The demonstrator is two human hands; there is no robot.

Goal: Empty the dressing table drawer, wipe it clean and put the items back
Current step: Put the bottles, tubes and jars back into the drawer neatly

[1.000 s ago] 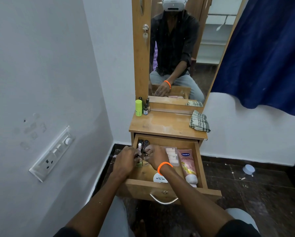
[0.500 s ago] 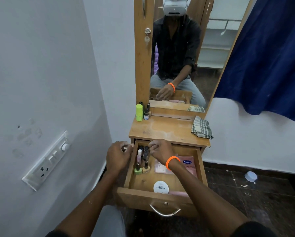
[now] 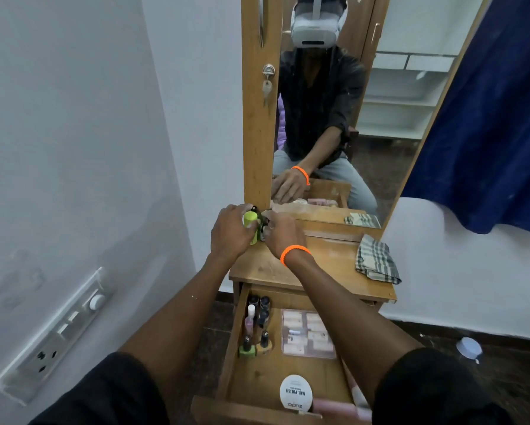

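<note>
**Both hands at the back-left corner of the dressing table top**

The wooden dressing table top point(image 3: 312, 271) lies at the centre of the view, with its open wooden drawer point(image 3: 236, 342) pulled out toward six o'clock. Both hands meet at about eleven o'clock on the top, against the foot of the mirror frame point(image 3: 257, 133). The left hand point(image 3: 231, 233) curls part-closed around a lime-green cylindrical bottle point(image 3: 251, 223), fingers against its side. The right hand point(image 3: 283, 234), an orange band point(image 3: 295, 253) on its wrist, is bent beside the small dark bottles point(image 3: 262, 222) next to the green one; whether it grips any of them cannot be told.

Inside the drawer, a cluster of small nail polish bottles point(image 3: 256, 326) stands along the wall at nine o'clock, a flat clear packet of pale pink pieces point(image 3: 308, 334) lies at its centre, and a round white lidded tub marked "nail polish" point(image 3: 296, 393) sits near the front at six o'clock. A folded grey checked cloth point(image 3: 377, 259) rests on the top at three o'clock, well apart from the hands.
</note>
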